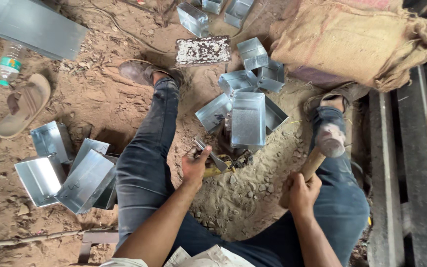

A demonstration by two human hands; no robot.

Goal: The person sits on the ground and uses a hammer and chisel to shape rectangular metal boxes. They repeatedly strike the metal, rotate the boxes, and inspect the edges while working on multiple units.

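- Two hands are busy: the left hand (195, 165) pinches a small bent metal strip (212, 155), its long axis running from near-left to far-right.
- The right hand (302, 194) is wrapped shut around a wooden hammer handle (311, 165), well right of the strip.
- The hammer head (330, 140) points far, level with the strip.
- An open metal box (248, 119) stands just beyond the strip.

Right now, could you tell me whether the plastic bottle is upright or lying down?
Lying down: the bottle rests on its side on the dirt, beside a sandal.
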